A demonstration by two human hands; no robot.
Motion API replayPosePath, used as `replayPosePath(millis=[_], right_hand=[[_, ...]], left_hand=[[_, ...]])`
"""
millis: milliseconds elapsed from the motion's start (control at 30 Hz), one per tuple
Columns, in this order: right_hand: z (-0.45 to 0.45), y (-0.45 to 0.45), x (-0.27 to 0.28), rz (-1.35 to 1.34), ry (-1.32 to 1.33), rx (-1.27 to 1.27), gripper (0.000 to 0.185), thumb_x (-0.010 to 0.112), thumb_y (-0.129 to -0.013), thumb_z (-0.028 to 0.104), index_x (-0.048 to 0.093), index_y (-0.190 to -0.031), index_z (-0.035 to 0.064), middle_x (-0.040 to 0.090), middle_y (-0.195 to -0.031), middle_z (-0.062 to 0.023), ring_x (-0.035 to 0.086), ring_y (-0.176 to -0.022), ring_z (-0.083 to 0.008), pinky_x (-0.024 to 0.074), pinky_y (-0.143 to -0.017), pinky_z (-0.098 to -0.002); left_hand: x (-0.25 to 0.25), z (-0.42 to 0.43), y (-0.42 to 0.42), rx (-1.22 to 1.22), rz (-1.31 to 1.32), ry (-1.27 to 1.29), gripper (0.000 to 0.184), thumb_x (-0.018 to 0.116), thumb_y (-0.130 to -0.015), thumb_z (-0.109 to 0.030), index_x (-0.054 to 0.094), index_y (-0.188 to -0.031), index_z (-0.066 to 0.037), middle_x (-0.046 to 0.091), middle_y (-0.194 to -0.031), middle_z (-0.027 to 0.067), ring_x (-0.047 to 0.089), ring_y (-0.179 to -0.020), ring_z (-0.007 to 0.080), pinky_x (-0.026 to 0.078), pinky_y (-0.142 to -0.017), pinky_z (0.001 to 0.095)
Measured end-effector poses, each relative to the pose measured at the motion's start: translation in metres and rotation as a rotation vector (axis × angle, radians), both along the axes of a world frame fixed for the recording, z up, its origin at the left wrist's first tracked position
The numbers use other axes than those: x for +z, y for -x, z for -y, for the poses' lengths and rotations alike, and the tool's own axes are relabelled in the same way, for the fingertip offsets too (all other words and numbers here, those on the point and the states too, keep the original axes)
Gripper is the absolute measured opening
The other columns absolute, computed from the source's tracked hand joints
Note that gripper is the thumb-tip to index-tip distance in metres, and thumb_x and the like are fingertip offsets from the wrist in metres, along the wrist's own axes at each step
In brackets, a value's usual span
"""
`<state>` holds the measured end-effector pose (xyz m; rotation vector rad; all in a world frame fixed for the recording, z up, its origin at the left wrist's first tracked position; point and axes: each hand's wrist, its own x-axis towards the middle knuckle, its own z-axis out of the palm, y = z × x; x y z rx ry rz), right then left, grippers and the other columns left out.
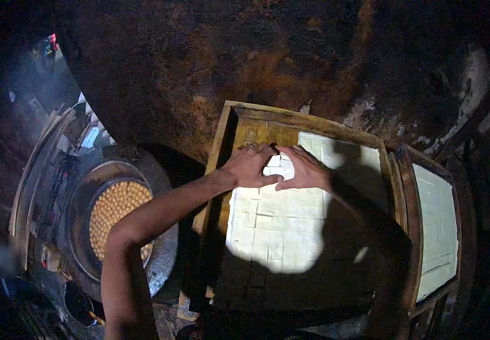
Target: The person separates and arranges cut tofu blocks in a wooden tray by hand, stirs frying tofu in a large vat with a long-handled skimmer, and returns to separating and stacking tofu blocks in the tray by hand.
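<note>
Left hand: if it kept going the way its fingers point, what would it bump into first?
Most likely the right hand: its fingers and thumb meet or nearly meet those of the left hand; actual contact is unclear.

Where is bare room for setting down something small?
Bare tray floor shows beyond the left hand, bordered by the far wooden rim and the white slab. Crowded: the pan with brown pieces, the second tray with white sheet. The near end is too dark to judge.

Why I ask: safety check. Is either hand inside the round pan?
No, the left hand and right hand are both over white blocks in the wooden tray.
</note>
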<state>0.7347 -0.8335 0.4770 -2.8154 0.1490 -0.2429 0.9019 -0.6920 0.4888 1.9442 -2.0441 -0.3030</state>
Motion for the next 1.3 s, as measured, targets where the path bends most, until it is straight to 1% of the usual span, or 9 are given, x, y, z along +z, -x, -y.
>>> replayPosePath(millis=[300,700,800,900,967,1067,1133,1200,1300], right_hand=[[-0.021,0.016,0.003,0.151,0.282,0.038,0.091,0.072,-0.067,0.056,0.042,-0.129,-0.0041,0.052,-0.121,-0.0183,0.049,-0.111,-0.0318,0.0401,-0.096,-0.0389],[0.003,0.005,-0.005,0.156,0.167,0.103,0.08,0.077,-0.067,0.046,0.049,-0.122,-0.0049,0.057,-0.114,-0.0207,0.057,-0.103,-0.0334,0.0467,-0.089,-0.0393],[0.026,-0.017,0.021,-0.205,-0.246,0.112,0.068,0.08,-0.068,0.037,0.056,-0.118,-0.0022,0.063,-0.105,-0.0211,0.063,-0.096,-0.0282,0.0498,-0.084,-0.036],[0.072,-0.049,-0.01,-0.163,-0.507,0.043,0.064,0.081,-0.07,0.028,0.056,-0.121,-0.0012,0.064,-0.11,-0.0172,0.062,-0.101,-0.022,0.0474,-0.091,-0.033],[0.075,-0.058,0.002,-0.189,-0.389,0.0,0.072,0.081,-0.07,0.031,0.051,-0.127,-0.001,0.06,-0.117,-0.0193,0.058,-0.109,-0.0244,0.0447,-0.095,-0.034],[0.068,-0.061,-0.01,-0.065,-0.028,-0.032,0.098,0.081,-0.067,0.042,0.031,-0.14,-0.0005,0.036,-0.141,-0.0231,0.034,-0.133,-0.0324,0.0279,-0.109,-0.0419],[0.071,-0.061,-0.018,-0.049,-0.007,-0.059,0.1,0.08,-0.067,0.045,0.03,-0.14,-0.0012,0.035,-0.141,-0.0237,0.033,-0.133,-0.0331,0.0259,-0.11,-0.043],[0.074,-0.068,-0.02,0.044,-0.034,-0.04,0.106,0.073,-0.065,0.06,0.032,-0.139,-0.0032,0.036,-0.139,-0.0276,0.033,-0.132,-0.0377,0.0237,-0.11,-0.0465],[0.074,-0.068,-0.015,-0.019,-0.027,0.051,0.1,0.074,-0.066,0.059,0.037,-0.135,-0.0028,0.041,-0.135,-0.0262,0.037,-0.128,-0.0375,0.0263,-0.108,-0.0465]], left_hand=[[-0.02,-0.022,0.004,-0.11,0.39,0.276,0.082,0.051,-0.083,-0.063,0.042,-0.13,0.003,0.05,-0.116,0.0209,0.055,-0.105,0.0376,0.046,-0.086,0.0487],[-0.02,0.002,-0.015,-0.165,0.125,0.258,0.071,0.065,-0.076,-0.053,0.052,-0.121,0.0,0.059,-0.105,0.0211,0.062,-0.092,0.037,0.051,-0.081,0.0474],[-0.016,0.028,-0.033,-0.166,-0.103,-0.044,0.061,0.066,-0.075,-0.047,0.059,-0.114,0.0,0.063,-0.105,0.0212,0.064,-0.093,0.0336,0.051,-0.083,0.0422],[-0.006,0.065,-0.065,-0.152,-0.288,-0.268,0.062,0.068,-0.074,-0.05,0.062,-0.112,-0.002,0.066,-0.101,0.0186,0.064,-0.091,0.0276,0.05,-0.087,0.0372],[0.006,0.073,-0.076,-0.165,-0.275,-0.206,0.068,0.068,-0.072,-0.054,0.06,-0.112,0.0,0.066,-0.099,0.0187,0.064,-0.091,0.0286,0.051,-0.083,0.0387],[-0.013,0.084,-0.086,-0.193,0.014,-0.095,0.082,0.066,-0.074,-0.057,0.043,-0.13,-0.001,0.053,-0.124,0.0216,0.056,-0.109,0.0331,0.045,-0.094,0.0426],[-0.008,0.083,-0.08,-0.154,0.206,-0.234,0.092,0.06,-0.077,-0.063,0.027,-0.139,-0.003,0.038,-0.139,0.0211,0.046,-0.123,0.0358,0.037,-0.102,0.0481],[-0.005,0.08,-0.074,-0.126,0.261,-0.208,0.091,0.057,-0.078,-0.065,0.029,-0.138,-0.003,0.037,-0.139,0.021,0.045,-0.124,0.0363,0.036,-0.102,0.0497],[-0.014,0.085,-0.075,-0.134,0.323,-0.149,0.089,0.051,-0.08,-0.068,0.03,-0.137,-0.003,0.034,-0.142,0.0211,0.041,-0.127,0.0376,0.035,-0.102,0.054]])
